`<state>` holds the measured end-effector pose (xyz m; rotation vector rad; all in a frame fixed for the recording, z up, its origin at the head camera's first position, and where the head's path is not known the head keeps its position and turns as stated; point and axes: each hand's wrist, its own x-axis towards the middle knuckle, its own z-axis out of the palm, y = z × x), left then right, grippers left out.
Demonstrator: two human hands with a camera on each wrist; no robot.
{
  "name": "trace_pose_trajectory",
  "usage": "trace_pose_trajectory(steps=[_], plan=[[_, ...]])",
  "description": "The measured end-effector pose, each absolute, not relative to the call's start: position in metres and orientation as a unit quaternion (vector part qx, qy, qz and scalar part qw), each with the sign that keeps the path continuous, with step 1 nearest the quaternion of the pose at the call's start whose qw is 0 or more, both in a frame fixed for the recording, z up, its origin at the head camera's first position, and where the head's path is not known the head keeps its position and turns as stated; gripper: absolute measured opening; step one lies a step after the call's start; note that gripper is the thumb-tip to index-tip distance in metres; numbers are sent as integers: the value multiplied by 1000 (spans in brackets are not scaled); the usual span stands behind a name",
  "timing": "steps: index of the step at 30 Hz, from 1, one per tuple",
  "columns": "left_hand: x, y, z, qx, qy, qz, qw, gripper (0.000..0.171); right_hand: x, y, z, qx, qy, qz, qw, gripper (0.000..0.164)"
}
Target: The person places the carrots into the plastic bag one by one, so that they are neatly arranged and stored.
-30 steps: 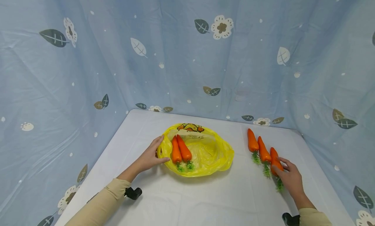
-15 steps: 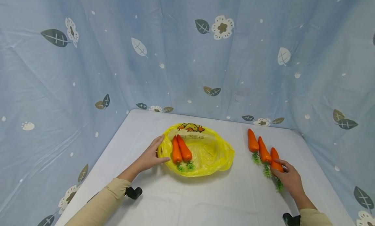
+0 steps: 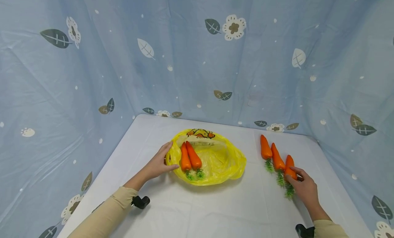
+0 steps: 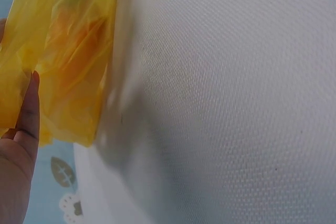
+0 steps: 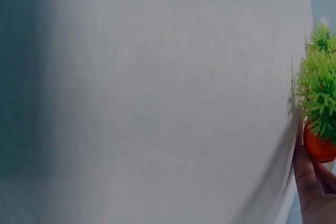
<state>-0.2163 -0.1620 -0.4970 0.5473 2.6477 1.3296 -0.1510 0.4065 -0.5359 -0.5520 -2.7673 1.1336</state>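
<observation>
1. Carrot in hand [image 3: 290,163]: one, orange, at the right side of the white tabletop [image 3: 221,210]; its tip points away from you, its green leafy top towards you. Your right hand [image 3: 304,187] pinches it, thumb and fingers on opposite sides of the body.
2. Middle carrot [image 3: 277,158]: one, orange, lying just to the left of the held one, leafy end likewise towards you.
3. Far carrot [image 3: 265,148]: one, orange, next leftward and farther from you, same orientation.
4. Yellow bag [image 3: 235,162]: one, thin plastic, mouth open upward, near the table's middle; a cartoon print shows on its far inner wall. Your left hand [image 3: 157,166] holds its left edge between thumb and fingers.
5. Left bagged carrot [image 3: 185,159] and right bagged carrot [image 3: 193,156]: two, orange, side by side within the bag near your left hand, leafy ends towards you.
6. Beige sleeves [image 3: 106,214]: two, one on each of your arms.
7. Blue curtain [image 3: 184,70]: surrounds the tabletop's far and lateral sides, printed with leaves and flowers.
</observation>
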Motion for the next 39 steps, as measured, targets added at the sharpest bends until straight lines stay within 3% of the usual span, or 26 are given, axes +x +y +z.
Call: trace_pose_trajectory(steps=[15,39], plan=[[-215,-162,-496,179,875,444,65,106,-153,399,-534,-215,-878,420,77,59],[-216,-163,-498,186,877,439,60,104,-153,388,-529,-187,-877,430,107,57]])
